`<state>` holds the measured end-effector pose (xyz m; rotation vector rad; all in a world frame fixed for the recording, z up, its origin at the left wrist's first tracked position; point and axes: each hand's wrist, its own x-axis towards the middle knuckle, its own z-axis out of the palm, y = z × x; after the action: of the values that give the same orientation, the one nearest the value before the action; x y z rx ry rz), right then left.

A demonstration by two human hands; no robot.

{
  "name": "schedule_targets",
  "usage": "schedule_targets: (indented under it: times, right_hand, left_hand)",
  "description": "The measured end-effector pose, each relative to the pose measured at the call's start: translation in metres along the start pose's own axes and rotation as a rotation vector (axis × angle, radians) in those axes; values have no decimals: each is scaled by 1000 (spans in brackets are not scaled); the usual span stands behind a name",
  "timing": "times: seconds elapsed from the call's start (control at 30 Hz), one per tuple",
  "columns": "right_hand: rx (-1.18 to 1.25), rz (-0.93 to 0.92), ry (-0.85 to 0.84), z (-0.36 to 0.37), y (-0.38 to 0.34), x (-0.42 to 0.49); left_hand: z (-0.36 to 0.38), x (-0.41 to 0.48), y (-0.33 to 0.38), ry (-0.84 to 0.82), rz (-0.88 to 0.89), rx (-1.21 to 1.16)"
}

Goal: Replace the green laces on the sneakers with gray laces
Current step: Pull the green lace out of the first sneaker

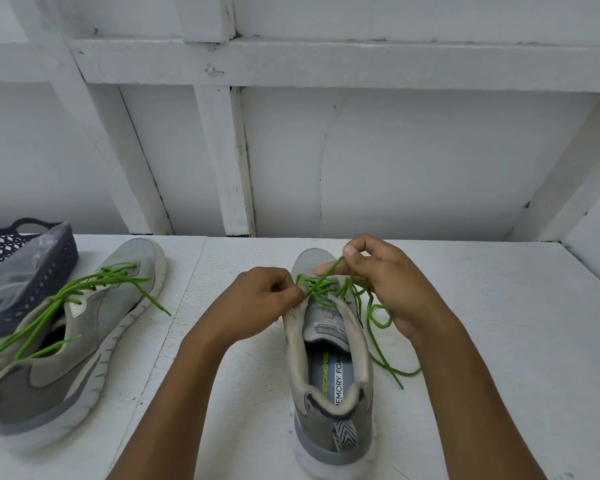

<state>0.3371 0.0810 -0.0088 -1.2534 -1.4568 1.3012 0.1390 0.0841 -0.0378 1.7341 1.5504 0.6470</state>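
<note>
- At the centre of the white surface [499, 323], a gray mesh sneaker with a white sole [329, 375] is standing upright, with its heel pointing toward the camera and its toe toward the white timber-framed wall [395, 150].
- A green lace [321, 287] is crossing through the eyelets nearest the toe of this sneaker. Its loose lengths are trailing in loops over the sneaker's right side and onto the surface.
- The left grip [260, 299] is narrow: the fingers are curling and pinching the left eyelet edge of the sneaker, just beside the lace crossings.
- The right grip [378, 278] is pinching a strand of the green lace between thumb and index finger and is holding it raised above the toe area. The other fingers are curling over further loops.
- A second gray sneaker [66, 368] is lying tilted at the left of the surface, well apart from the first. Its own loosened green lace [61, 297] is trailing over the collar and onto the surface.
- A dark perforated plastic basket [54, 271] is sitting just behind the second sneaker, holding translucent plastic wrapping [11, 282].
</note>
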Motion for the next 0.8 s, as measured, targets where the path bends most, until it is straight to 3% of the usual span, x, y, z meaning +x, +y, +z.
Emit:
schedule_targets:
  times: [0.3,0.47,0.63,0.8]
  right_hand:
    - [251,-7,105,-9,-3,-1]
    - [-81,-12,158,-15,-6,-7]
    - [-535,69,-32,-18,0,-11]
    - [-562,74,-102,-18,2,-10]
  left_hand:
    - [-3,-1,-3,60,67,-32]
    - [-2,-3,0,14,100,-53]
    - [0,-2,-3,-16,127,-27]
    - [0,-1,-4,-21,124,-25]
